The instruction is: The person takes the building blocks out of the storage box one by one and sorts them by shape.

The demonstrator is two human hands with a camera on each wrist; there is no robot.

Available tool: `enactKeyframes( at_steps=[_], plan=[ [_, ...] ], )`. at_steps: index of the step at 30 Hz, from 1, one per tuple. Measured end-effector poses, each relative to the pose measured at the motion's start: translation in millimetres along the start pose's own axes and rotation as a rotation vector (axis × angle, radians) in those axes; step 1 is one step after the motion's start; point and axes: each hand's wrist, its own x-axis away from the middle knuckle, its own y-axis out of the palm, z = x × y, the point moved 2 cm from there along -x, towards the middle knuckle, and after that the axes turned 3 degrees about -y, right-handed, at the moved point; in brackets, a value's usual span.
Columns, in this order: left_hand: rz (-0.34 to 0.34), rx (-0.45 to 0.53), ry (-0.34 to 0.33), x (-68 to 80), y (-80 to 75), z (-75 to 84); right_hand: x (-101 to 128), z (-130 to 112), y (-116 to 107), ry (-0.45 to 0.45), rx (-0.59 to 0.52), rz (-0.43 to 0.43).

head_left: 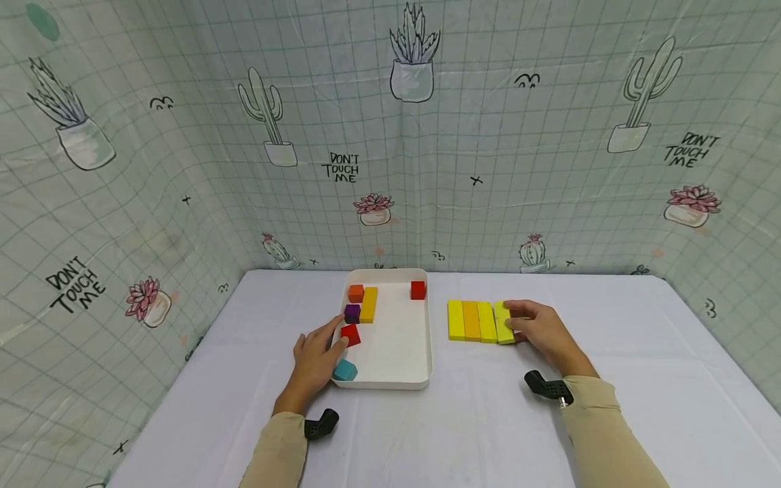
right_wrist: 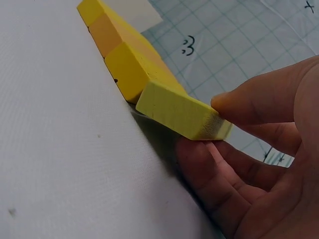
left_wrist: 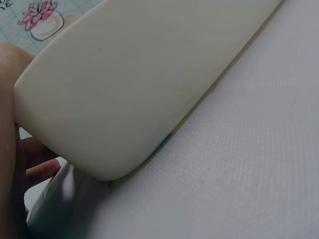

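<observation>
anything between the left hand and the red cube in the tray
Nothing visible. The left hand reaches over the near left wall of the white tray, fingertips right at the red cube. The purple cube sits just behind it, the teal cube nearer, neither blocking.

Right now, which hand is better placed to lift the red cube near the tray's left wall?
Left. The left hand already reaches over the tray wall, fingertips at the red cube. The right hand is outside the tray, pinching the end yellow bar.
</observation>
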Motion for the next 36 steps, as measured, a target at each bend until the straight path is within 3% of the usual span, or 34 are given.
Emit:
enactKeyframes(
  at_steps=[17, 36],
  plan=[
    [0.002, 0.004, -0.004, 1.5, -1.9, 1.0, 2.4, -6.3, 2.1, -0.023, 0.079, 0.001],
    [-0.01, 0.003, -0.006, 0.3, -0.7, 0.8, 3.3, -7.8, 5.1, 0.021, 0.208, 0.057]
  ],
)
